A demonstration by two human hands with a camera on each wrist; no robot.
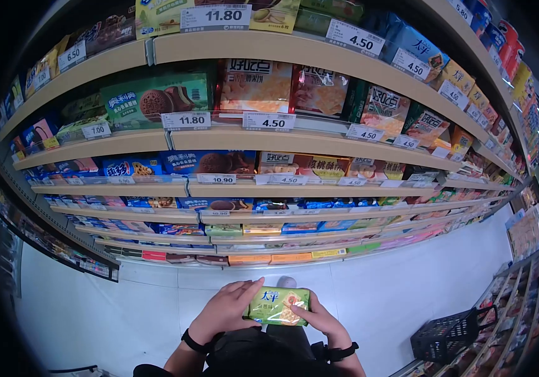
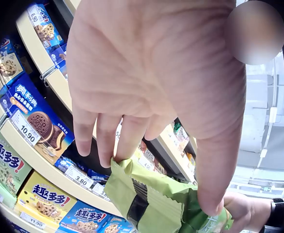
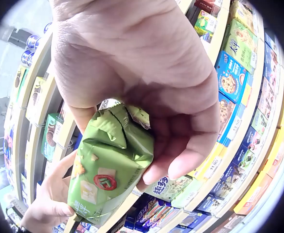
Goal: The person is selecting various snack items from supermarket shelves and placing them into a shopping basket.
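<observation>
I hold a green foil packet of biscuits with crimped ends [image 1: 278, 306] in front of my body, low in the head view, above the pale tiled floor [image 1: 395, 295] of a shop aisle. My left hand [image 1: 224, 310] takes the packet's left end: in the left wrist view the fingers [image 2: 113, 141] reach down almost straight onto the crimped edge while the thumb presses the packet's side, so the end sits pinched between them. My right hand [image 1: 321, 318] takes the other end; the right wrist view shows its fingers [image 3: 180, 160] curled round the folded seal of the packet [image 3: 110, 167], thumb on the far side. The packet lies level between both hands, printed face up toward the head camera, with yellow lettering and a picture of biscuits.

Ahead of me runs a long curved wall of beige wooden shelves [image 1: 294, 139] stacked with boxes and bags of snacks. A green box of chocolate sandwich biscuits [image 1: 156, 99] stands above a white price tag reading 11.80 [image 1: 185, 120]. A black plastic shopping basket [image 1: 448, 333] sits on the floor at my right, well apart from my hands. Each of my wrists carries a black strap [image 1: 193, 343].
</observation>
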